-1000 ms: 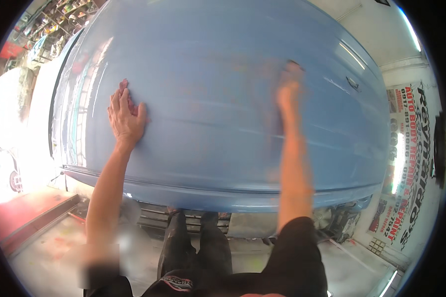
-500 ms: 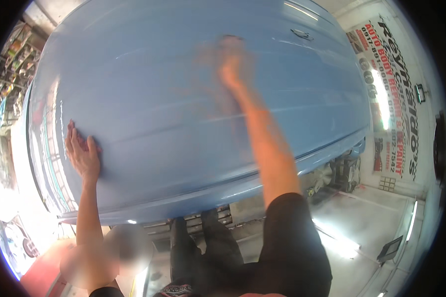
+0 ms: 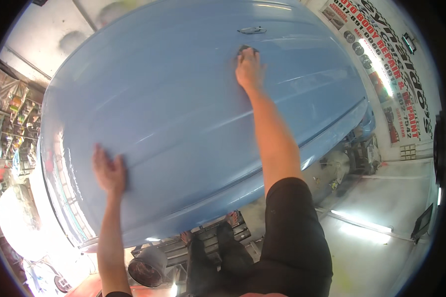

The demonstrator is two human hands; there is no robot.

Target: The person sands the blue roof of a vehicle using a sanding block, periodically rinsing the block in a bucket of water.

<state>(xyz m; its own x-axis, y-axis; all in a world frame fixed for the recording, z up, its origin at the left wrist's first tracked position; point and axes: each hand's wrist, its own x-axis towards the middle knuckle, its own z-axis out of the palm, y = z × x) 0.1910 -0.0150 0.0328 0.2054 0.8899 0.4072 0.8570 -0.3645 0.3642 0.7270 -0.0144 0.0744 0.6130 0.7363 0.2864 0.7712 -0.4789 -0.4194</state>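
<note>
A large glossy light-blue car panel fills the middle of the view, crossed by long raised creases. My left hand rests on its left part with fingers extended and thumb apart, holding nothing that shows; it is slightly blurred. Far out on the panel, my right hand presses down a small dark pad, whose front edge sticks out beyond the fingertips. Most of the pad is hidden under the hand. Just past it lies a small slot-shaped opening or fitting in the panel.
Below me are a slatted platform under my feet and a bucket. Cluttered shelves stand at the left. A printed banner hangs on the right wall. A dark floodlight and tube lights are at lower right.
The view has turned and shifted. My right hand, blurred by motion before, shows more sharply with the pad farther along toward the slot-shaped fitting. My left hand stays on the panel.
</note>
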